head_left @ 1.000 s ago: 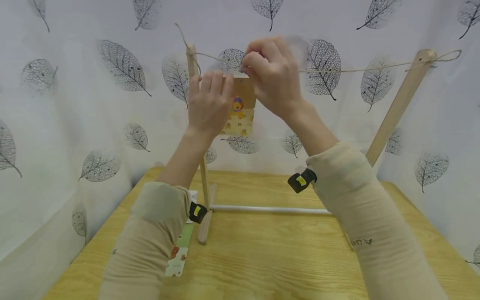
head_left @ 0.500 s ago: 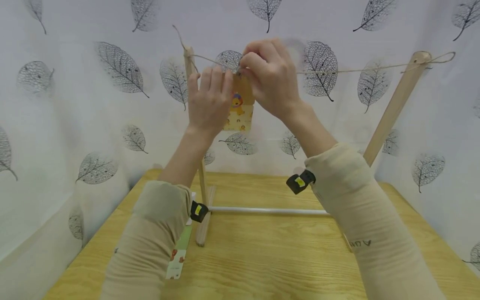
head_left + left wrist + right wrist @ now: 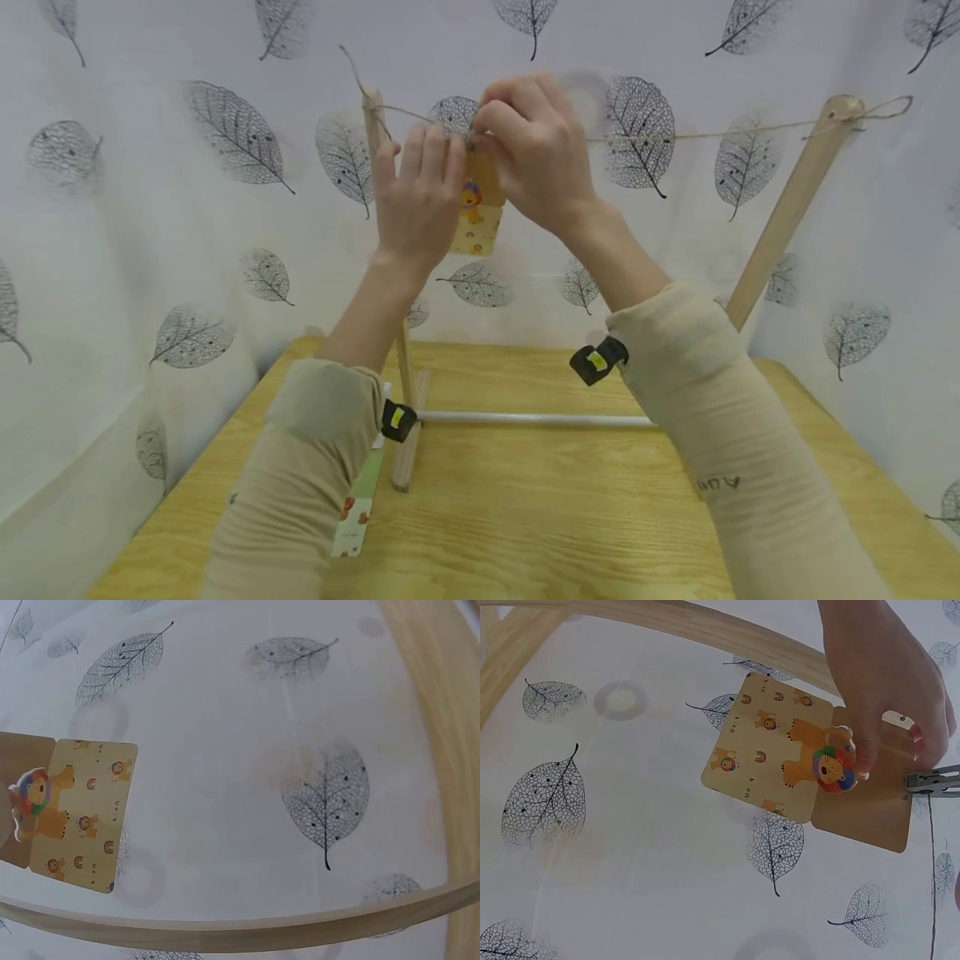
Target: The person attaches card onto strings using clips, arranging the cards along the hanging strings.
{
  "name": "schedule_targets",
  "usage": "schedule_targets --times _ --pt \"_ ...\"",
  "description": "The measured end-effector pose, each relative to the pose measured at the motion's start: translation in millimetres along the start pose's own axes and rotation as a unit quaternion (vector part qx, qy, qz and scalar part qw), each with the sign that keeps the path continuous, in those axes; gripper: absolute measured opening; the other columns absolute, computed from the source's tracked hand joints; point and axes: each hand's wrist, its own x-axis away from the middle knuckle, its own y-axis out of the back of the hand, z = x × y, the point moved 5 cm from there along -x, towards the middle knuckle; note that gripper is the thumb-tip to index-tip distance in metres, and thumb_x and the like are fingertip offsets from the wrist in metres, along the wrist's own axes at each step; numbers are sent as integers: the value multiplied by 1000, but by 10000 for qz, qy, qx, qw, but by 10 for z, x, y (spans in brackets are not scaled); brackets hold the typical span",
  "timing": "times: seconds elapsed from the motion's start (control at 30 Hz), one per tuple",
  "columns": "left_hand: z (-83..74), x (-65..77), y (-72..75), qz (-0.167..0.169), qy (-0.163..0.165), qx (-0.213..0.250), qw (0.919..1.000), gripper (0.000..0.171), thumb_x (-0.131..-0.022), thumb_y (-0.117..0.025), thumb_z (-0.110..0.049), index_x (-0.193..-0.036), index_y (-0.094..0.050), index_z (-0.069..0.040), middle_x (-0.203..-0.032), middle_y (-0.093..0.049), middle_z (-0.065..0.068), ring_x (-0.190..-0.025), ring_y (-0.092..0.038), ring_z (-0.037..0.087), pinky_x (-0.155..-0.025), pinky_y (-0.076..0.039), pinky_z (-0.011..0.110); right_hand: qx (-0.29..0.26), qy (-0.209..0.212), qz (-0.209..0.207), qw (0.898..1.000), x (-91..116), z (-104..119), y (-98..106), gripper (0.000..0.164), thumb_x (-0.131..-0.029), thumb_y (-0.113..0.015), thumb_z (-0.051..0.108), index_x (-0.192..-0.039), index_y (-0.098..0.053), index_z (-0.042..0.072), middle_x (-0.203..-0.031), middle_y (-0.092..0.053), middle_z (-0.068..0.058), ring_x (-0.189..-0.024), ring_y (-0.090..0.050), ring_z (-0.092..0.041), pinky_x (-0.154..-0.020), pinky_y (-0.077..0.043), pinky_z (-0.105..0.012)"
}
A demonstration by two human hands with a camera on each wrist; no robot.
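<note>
My left hand (image 3: 420,196) grips a yellow and brown folded card (image 3: 480,229) printed with a cartoon lion. In the right wrist view, its thumb lies across the card's front beside the lion. My right hand (image 3: 536,154) pinches a small grey clothes peg (image 3: 934,781) at the twine (image 3: 932,877). The peg's end meets the card's brown top edge; whether its jaws bite the card I cannot tell. The card hangs just below the twine. Only its lower part (image 3: 90,817) and lion show in the left wrist view, and the right fingertips are partly hidden.
The twine runs between a left wooden post (image 3: 372,117) and a slanted right post (image 3: 795,212). A white rod (image 3: 532,419) joins the stand low over the wooden table (image 3: 540,517). Another card (image 3: 352,521), green and white, lies by my left forearm. Leaf-patterned cloth (image 3: 202,208) hangs behind.
The card has risen slightly toward the twine, and less of it shows between my hands. My right hand has shifted a little left, bringing the peg to the card's top edge.
</note>
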Motion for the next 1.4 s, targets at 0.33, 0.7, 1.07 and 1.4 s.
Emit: schedule_targets --times 0.33,0.7,1.07,1.4 --pt "38 11 -12 89 71 92 9999 28 -94 -33 -4 -111 -55 -3 -111 -56 14 -108 -50 28 -84 -35 40 -99 -18 62 9999 -49 -4 -18 12 -88 -59 7 -82 -63 -2 -91 -61 -14 -84 -51 -30 -77 -42 -34" --pt "36 40 -28 74 146 172 9997 25 -95 -34 -4 -112 -52 -4 -113 -55 16 -111 -50 29 -82 -36 39 -120 -90 207 9997 -49 -7 -29 8 -86 -58 2 -82 -63 -2 -91 -61 -15 -87 -51 -31 -79 -42 -33" --pt "30 48 -35 -18 157 276 9995 24 -96 -34 -5 -112 -52 -3 -114 -55 16 -112 -50 29 -83 -36 39 -58 -380 417 9984 -56 -12 -27 11 -88 -59 7 -83 -63 -3 -93 -62 -16 -91 -51 -31 -82 -42 -31" --pt "12 75 -49 94 106 246 9996 25 -95 -35 -5 -114 -50 -3 -117 -53 17 -114 -49 30 -85 -35 40 42 -803 638 9947 -34 -40 -49 10 -87 -59 6 -87 -61 -3 -101 -63 -15 -97 -52 -30 -89 -40 -29"
